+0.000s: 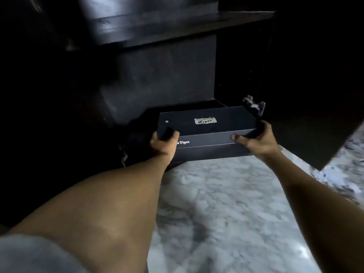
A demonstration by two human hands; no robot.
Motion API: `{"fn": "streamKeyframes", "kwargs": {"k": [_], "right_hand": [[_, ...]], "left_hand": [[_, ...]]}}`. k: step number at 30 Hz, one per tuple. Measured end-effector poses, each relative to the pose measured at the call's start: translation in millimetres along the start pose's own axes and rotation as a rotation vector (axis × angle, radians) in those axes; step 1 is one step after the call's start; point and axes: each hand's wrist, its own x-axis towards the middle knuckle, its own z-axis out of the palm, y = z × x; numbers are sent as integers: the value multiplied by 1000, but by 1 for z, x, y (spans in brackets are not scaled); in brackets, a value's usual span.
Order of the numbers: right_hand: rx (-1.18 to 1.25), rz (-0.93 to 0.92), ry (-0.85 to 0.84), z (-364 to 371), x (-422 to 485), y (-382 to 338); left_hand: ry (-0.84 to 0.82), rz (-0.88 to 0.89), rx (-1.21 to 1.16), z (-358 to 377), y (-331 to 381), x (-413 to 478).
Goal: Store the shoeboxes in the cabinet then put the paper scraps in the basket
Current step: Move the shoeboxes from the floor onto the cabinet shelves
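A black shoebox [206,123] with a white logo on its lid sits at the mouth of the dark cabinet [157,79], half inside the bottom compartment. My left hand [163,142] grips its near left corner, fingers curled over the lid edge. My right hand [256,138] grips the near right corner, thumb on the front face. The box's far end is inside the cabinet. No paper scraps or basket are in view.
The cabinet door [315,115] stands open on the right, its metal hinge [254,106] just beyond the box's right corner. A dark shelf [167,26] runs above the compartment. Pale marble floor [226,203] lies in front.
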Motion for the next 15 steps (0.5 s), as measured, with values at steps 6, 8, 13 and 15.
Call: {"fn": "streamKeyframes", "kwargs": {"k": [6,8,13,15], "right_hand": [[116,8,-115,67,34,30],[139,12,-133,85,41,33],[143,35,-167,122,52,46],[151,29,-171,131,58,50]], "left_hand": [[129,-38,145,-13,-30,41],[159,-63,137,-14,-41,52],[172,-95,109,-22,-63,76],[135,-100,120,-27,-69,83]]}}
